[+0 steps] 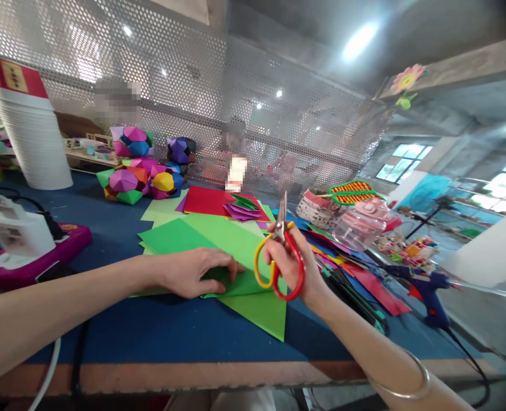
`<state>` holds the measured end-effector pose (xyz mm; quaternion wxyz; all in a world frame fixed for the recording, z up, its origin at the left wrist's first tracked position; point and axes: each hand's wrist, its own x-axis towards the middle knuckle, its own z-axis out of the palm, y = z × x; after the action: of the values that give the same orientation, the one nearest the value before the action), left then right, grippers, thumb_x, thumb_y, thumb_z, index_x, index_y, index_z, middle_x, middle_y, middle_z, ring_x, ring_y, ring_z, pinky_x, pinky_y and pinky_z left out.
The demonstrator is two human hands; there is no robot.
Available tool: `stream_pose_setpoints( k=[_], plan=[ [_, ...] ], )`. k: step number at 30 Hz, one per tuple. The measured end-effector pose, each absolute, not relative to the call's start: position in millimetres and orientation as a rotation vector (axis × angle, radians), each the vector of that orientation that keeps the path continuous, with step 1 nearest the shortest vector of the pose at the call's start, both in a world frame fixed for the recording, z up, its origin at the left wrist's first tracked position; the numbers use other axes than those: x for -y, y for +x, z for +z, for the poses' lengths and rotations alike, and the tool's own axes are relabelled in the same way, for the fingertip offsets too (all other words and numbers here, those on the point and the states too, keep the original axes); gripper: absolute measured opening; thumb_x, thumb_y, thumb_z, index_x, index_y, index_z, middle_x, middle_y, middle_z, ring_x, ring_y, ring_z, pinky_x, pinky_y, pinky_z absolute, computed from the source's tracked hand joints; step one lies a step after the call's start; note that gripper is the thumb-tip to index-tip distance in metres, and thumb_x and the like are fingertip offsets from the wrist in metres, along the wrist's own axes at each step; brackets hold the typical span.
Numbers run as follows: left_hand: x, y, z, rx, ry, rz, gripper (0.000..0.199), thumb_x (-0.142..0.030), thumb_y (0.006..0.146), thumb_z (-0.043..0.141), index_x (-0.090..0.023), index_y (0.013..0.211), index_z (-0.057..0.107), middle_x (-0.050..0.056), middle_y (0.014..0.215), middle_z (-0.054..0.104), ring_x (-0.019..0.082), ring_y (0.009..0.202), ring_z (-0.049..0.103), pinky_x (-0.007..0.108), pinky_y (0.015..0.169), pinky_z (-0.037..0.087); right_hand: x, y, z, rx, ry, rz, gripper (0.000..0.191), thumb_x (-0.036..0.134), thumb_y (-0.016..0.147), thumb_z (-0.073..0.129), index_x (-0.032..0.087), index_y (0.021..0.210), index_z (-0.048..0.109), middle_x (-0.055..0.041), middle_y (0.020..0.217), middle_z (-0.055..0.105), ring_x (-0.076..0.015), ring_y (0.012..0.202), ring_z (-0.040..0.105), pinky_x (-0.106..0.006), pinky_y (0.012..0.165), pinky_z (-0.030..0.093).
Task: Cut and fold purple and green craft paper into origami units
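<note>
My right hand (293, 262) grips a pair of scissors (296, 268) by its red and yellow handles. Their metal blades point upward, close together, above the right side of the paper pile. My left hand (199, 271) rests on a dark green sheet of paper (171, 238), its fingers bent and its thumb at the sheet's near edge, holding it. Beneath lie light green sheets (231, 228), one corner (265, 317) sticking out toward the table's front edge. Behind them are a red sheet (205, 200) and small folded purple and green papers (242, 210).
Colourful folded-paper balls (127, 180) and a stack of paper cups (39, 137) stand at the back left, near a purple power strip (71, 242). On the right are a clear pink bottle (360, 225), coloured papers (377, 291) and a blue glue gun (433, 291). A perforated metal screen (184, 68) rises behind.
</note>
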<state>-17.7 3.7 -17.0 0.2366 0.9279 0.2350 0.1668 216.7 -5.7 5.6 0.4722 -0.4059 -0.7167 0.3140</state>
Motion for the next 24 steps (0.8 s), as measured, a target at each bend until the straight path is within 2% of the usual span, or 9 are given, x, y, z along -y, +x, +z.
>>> stream_pose_setpoints(
  k=[3, 8, 15, 19, 24],
  plan=[
    [-5.7, -21.1, -16.2, -0.66, 2.577, 0.414, 0.036, -0.029, 0.087, 0.063, -0.021, 0.121, 0.055, 0.01, 0.124, 0.066, 0.028, 0.111, 0.063, 0.035, 0.095, 0.048, 23.7, 194.9, -0.9, 1.789, -0.914, 1.027, 0.015, 0.031, 0.094, 0.051, 0.025, 0.103, 0.04, 0.0063, 0.066, 0.057, -0.0118, 0.053, 0.051, -0.024, 0.05, 0.041],
    [-7.8, -23.9, -15.5, -0.616, 2.495, 0.402, 0.062, -0.031, 0.081, 0.07, -0.02, 0.137, 0.045, 0.011, 0.138, 0.058, 0.031, 0.126, 0.056, 0.038, 0.106, 0.044, 27.1, 178.3, -13.3, 1.914, -0.828, 1.066, 0.015, 0.025, 0.094, 0.05, 0.024, 0.104, 0.039, 0.0052, 0.07, 0.06, -0.0114, 0.057, 0.055, -0.024, 0.054, 0.045],
    [-7.4, -24.0, -17.1, -0.611, 2.53, 0.385, 0.07, -0.028, 0.082, 0.071, -0.017, 0.143, 0.04, 0.016, 0.146, 0.051, 0.033, 0.132, 0.051, 0.043, 0.112, 0.039, 18.3, 175.9, -16.2, 1.97, -0.852, 1.069, 0.021, 0.019, 0.09, 0.051, 0.025, 0.103, 0.035, 0.0101, 0.061, 0.054, -0.011, 0.049, 0.052, -0.022, 0.047, 0.045],
    [-8.0, -25.5, -18.4, -0.564, 2.559, 0.409, 0.076, -0.028, 0.083, 0.071, -0.019, 0.149, 0.034, 0.015, 0.15, 0.047, 0.032, 0.137, 0.046, 0.041, 0.115, 0.035, 16.6, 180.5, -14.0, 1.976, -0.898, 1.085, 0.026, 0.019, 0.086, 0.056, 0.025, 0.102, 0.036, 0.0102, 0.061, 0.055, -0.011, 0.05, 0.054, -0.022, 0.047, 0.047],
    [-9.1, -26.4, -18.8, -0.614, 2.546, 0.347, 0.081, -0.031, 0.085, 0.07, -0.017, 0.153, 0.027, 0.017, 0.152, 0.045, 0.033, 0.141, 0.041, 0.042, 0.116, 0.033, 15.9, 184.2, -11.3, 1.956, -0.899, 1.139, 0.022, 0.02, 0.088, 0.053, 0.025, 0.101, 0.035, 0.0105, 0.061, 0.052, -0.0101, 0.048, 0.052, -0.02, 0.044, 0.042]
  ],
)
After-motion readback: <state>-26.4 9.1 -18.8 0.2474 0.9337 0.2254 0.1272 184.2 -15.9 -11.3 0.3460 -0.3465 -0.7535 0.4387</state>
